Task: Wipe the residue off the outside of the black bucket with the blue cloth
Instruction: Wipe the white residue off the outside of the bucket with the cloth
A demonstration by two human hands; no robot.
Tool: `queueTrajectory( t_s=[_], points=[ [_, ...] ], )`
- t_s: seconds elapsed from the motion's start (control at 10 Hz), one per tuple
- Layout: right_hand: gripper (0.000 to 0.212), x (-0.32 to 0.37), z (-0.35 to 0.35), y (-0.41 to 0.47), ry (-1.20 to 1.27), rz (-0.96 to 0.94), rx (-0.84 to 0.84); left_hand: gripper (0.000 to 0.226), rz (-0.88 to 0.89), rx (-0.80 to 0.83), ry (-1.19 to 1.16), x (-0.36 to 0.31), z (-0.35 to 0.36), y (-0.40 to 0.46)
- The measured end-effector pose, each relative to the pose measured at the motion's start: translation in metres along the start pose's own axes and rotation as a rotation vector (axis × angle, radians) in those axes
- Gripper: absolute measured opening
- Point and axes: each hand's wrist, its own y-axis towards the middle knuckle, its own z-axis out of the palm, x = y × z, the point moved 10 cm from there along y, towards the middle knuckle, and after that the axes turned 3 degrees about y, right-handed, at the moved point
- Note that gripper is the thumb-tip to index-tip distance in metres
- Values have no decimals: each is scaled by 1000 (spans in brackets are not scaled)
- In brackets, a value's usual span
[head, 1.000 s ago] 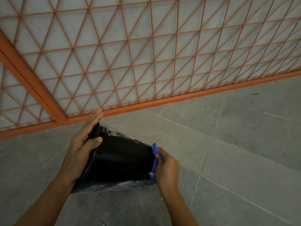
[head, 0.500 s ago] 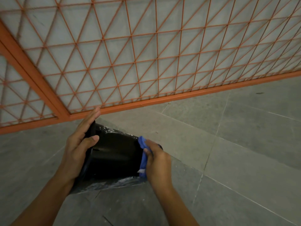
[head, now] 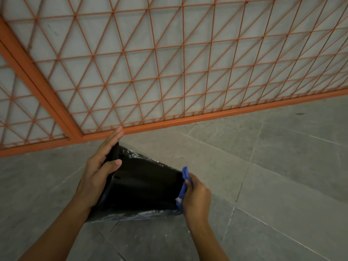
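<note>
Bucket (head: 143, 187) tipped sideways on floor (head: 282, 166) | left hand (head: 98, 172) clamps rim | right hand (head: 195, 196) presses blue cloth (head: 183, 183) at base end | residue streaks top and bottom edges: brace firmly, rotate bucket, wipe lengthwise | orange grille (head: 169, 72) behind

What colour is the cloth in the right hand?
Blue. The cloth, held in the right hand against the bucket's narrow end, shows in the head view.
</note>
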Motion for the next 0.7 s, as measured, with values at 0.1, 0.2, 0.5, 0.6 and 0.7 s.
queueTrajectory(
  t_s=[0.1,0.2,0.5,0.6,0.7],
  points=[
    [28,-1,19,-28,-55,-57,117,68,9,-4,23,0,-3,0],
    [30,24,48,-38,-164,-249,289,67,6,-24,54,2,-10,-3],
    [36,16,108,-53,-709,-651,375,63,29,-17,88,-3,-2,-1],
    [36,47,104,-71,-423,-786,339,63,40,-16,98,-6,-2,-5],
    [31,49,79,-49,-328,-647,232,60,50,-6,110,-10,1,-6]
  ],
)
